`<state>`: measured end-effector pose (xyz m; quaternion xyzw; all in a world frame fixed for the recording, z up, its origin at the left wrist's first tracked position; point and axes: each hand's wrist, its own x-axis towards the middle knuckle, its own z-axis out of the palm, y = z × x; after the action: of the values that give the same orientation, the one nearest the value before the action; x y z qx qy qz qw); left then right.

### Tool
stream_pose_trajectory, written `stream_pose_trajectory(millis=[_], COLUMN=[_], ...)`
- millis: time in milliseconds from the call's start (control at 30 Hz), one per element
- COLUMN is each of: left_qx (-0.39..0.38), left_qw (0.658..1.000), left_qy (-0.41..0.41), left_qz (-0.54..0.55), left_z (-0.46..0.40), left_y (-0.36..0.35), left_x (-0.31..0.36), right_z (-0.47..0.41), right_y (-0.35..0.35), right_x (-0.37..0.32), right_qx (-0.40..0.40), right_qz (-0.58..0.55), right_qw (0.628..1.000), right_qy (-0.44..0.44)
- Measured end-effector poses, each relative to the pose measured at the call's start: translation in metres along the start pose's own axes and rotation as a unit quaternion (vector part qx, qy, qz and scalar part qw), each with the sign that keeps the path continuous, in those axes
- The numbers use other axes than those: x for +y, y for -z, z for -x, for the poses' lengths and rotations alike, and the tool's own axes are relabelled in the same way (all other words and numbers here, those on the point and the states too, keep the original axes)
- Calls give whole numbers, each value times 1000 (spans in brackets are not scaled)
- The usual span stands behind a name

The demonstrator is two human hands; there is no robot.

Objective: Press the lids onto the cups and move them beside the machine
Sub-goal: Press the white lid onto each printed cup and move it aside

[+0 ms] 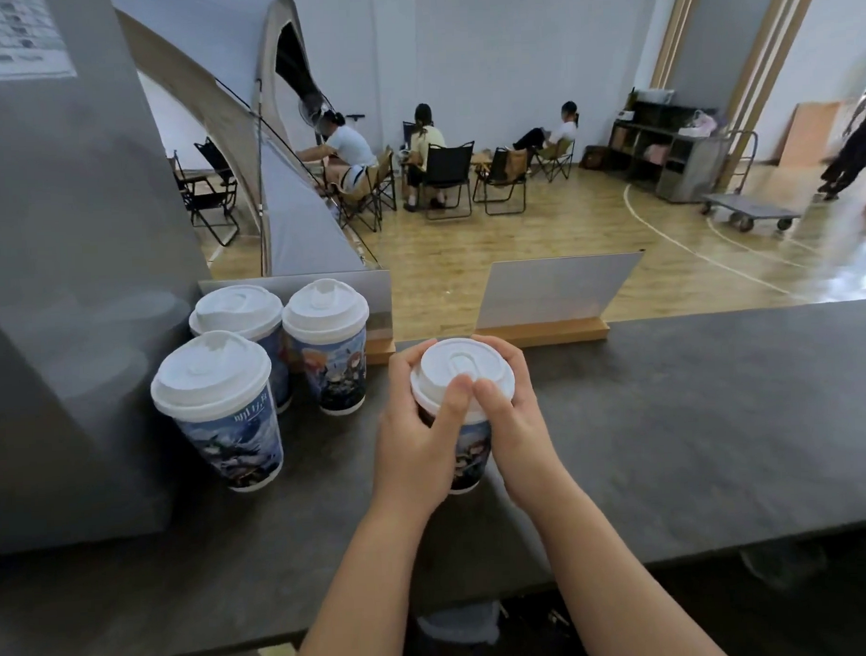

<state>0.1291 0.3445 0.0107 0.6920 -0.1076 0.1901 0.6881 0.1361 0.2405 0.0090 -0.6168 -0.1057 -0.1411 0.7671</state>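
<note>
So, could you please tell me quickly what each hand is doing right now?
Left hand: closed around the cup, thumb pressing on its lid.
Right hand: closed around the same cup, thumb pressing on the lid.

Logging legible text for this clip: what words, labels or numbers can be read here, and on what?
Front cup beside the machine: white characters on the sleeve, too blurred to quote.
Paper sheet on the machine: printed lines, too small to read.
Other cups, lids: pictures only, no readable text.
</note>
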Motion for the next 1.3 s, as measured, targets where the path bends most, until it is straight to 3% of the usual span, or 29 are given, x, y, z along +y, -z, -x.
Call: stream_pose_trajectory(millis=[233, 400, 500, 667, 833, 933, 1067, 1300], left_qx=[37, 70, 50, -40, -165, -162, -135, -134], left_qw=[998, 992, 991, 979, 986, 984, 952, 959], left_qy=[23, 17, 31, 90, 13, 60, 218, 186], left_qz=[46, 106, 122, 177, 16, 50, 165, 166], left_z=[10, 40, 55, 75, 106, 119, 131, 140], left_y=[-13, -68, -113, -198, -290, -349, -427, -516], left_x=[3, 27, 36, 48, 48, 53, 72, 72], right_z=[10, 37, 44, 39, 35, 44, 57, 55], right_y=[7, 49, 94, 194, 309, 373, 434, 505], right_x=[-3, -23, -43, -86, -119, -131, -144, -159], right_qx=[-41, -3, 21, 78, 231, 218, 167, 239], right_qz=[0, -33, -27, -100, -213, -201, -117, -139], right_qw=[999, 999, 999, 987, 934, 941, 972, 957], right_qy=[-2, 17, 11, -100, -168, -165, -114, -90])
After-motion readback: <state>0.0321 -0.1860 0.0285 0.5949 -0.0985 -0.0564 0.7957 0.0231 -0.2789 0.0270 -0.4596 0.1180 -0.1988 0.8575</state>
